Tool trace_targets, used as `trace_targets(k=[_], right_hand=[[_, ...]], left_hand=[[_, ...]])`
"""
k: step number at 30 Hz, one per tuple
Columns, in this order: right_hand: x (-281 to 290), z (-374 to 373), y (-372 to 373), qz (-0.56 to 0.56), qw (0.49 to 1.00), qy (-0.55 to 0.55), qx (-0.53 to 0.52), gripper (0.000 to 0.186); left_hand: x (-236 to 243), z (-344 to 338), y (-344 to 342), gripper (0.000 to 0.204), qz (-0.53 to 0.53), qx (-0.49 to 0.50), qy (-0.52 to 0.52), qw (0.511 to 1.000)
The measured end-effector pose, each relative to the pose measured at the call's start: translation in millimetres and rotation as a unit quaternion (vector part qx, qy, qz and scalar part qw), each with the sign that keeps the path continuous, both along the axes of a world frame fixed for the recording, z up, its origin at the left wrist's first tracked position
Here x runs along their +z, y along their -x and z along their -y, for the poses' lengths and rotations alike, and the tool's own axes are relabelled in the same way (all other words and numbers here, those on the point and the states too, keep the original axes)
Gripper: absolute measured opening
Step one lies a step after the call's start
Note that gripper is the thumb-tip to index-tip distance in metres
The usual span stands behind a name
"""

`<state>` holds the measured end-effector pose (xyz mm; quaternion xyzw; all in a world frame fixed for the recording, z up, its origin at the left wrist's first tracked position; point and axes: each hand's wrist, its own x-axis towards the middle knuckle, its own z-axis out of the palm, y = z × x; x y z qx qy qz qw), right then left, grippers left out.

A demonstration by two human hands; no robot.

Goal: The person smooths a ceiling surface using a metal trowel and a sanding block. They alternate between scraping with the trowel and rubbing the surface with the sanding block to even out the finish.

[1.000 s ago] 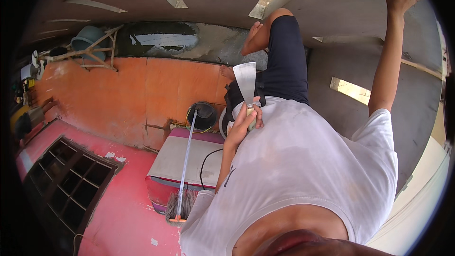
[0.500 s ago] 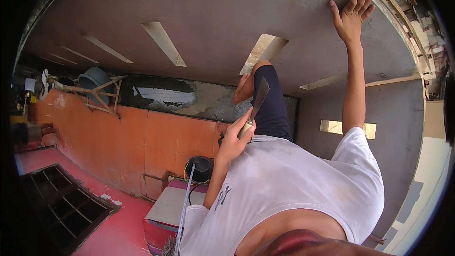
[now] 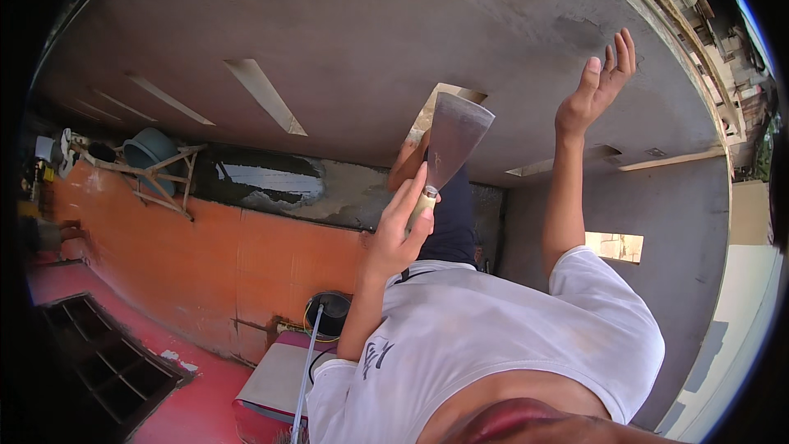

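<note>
A putty knife (image 3: 457, 138) with a broad metal blade and a pale handle is upright in my left hand (image 3: 400, 230), in front of my body. Its fingers wrap the handle, the index finger stretched up toward the blade. My right hand (image 3: 595, 89) is raised at the upper right, fingers extended and thumb apart, holding nothing. Behind it is the grey plastered wall (image 3: 353, 25), and the hand looks lifted off that surface. The blade overlaps a slot opening (image 3: 423, 107) in the wall; whether it touches anything cannot be told.
A wooden stand (image 3: 164, 166) with a blue-grey basin (image 3: 151, 152) stands at the far left. A wet strip of floor (image 3: 349, 189) runs along the wall beside orange flooring (image 3: 283, 251). Near my left elbow are a black bucket (image 3: 333, 321) and a long pole (image 3: 307, 374).
My right hand has come away from the wall and moved down and left. The putty knife has risen, and its blade now faces broadside.
</note>
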<state>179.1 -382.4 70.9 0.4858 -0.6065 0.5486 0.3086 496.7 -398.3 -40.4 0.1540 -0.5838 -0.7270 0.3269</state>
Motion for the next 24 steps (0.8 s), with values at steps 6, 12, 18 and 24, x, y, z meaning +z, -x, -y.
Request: trace_targets(k=[6, 12, 18, 24], right_hand=[[-70.6, 15.1, -135.3, 0.478, 0.742, -0.002, 0.471, 0.077], [-65.4, 39.4, -112.7, 0.508, 0.786, -0.123, 0.331, 0.051], [-58.8, 68.6, -103.0, 0.466, 0.854, -0.072, 0.219, 0.050], [-52.8, 81.7, -96.9, 0.489, 0.851, -0.060, 0.183, 0.048]], left_hand=[[11.7, 17.1, 49.3, 0.043, -0.011, 0.104, 0.087, 0.991], [-3.4, 33.6, 81.8, 0.035, -0.038, 0.148, 0.023, 0.988], [-16.4, 58.3, 117.0, 0.054, -0.072, 0.263, 0.109, 0.956], [-29.2, 72.6, 151.2, 0.063, -0.307, 0.137, 0.032, 0.941]])
